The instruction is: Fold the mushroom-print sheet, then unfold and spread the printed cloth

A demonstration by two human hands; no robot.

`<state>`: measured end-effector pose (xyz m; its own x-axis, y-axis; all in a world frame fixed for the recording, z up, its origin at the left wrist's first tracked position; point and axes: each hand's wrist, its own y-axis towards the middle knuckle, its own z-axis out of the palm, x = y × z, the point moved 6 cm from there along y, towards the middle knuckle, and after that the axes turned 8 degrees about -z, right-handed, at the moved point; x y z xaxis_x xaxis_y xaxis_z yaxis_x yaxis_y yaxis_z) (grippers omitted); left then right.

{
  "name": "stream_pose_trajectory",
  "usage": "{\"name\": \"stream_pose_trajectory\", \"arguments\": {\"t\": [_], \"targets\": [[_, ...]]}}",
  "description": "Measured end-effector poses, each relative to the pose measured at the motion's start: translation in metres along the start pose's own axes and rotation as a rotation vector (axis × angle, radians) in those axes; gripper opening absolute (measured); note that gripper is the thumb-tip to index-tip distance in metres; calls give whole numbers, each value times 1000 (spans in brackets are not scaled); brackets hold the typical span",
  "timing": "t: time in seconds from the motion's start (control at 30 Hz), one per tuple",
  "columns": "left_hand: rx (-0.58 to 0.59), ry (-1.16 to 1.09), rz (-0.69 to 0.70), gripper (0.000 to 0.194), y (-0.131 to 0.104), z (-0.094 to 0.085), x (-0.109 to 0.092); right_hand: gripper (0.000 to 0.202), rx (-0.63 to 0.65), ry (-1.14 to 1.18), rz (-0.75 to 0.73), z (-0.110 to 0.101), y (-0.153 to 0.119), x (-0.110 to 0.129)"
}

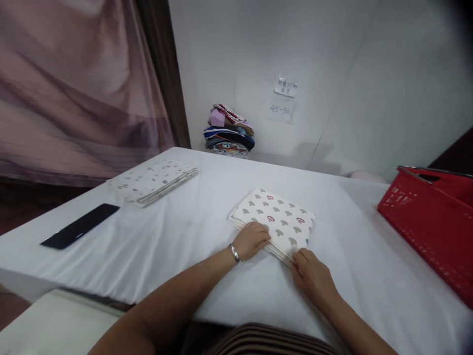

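A folded white cloth [281, 214] with grey and red mushroom-like prints lies on the white-covered table [207, 276] in front of me. Its stacked layers show along the near edge. My left hand [253, 240], with a silver bracelet at the wrist, curls its fingers over that edge near the left. At the near right corner, my right hand [312, 275] pinches the layers between thumb and fingers. The undersides of both grips are hidden.
Another folded patterned cloth [157, 180] lies at the table's far left, behind a flat black phone-like object [81, 227]. A red plastic basket [428, 217] stands at the right. Stacked fabrics [229, 130] sit beyond the table, against the wall. A pink curtain [81, 88] hangs at left.
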<state>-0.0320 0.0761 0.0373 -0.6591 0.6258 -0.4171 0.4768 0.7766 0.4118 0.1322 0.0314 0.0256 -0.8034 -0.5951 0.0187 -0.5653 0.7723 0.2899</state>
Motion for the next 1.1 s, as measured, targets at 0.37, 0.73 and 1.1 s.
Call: {"name": "stream_pose_trajectory", "arguments": {"t": [0.37, 0.73, 1.1], "targets": [[-486, 24, -743, 19, -55, -79, 129, 11, -67, 43, -32, -5, 0, 1], [-310, -7, -844, 18, -27, -53, 117, 18, -127, 123, -132, -1, 10, 4], [-291, 23, -907, 5, -34, -50, 130, 22, -105, 165, -196, 2, 15, 8]]}}
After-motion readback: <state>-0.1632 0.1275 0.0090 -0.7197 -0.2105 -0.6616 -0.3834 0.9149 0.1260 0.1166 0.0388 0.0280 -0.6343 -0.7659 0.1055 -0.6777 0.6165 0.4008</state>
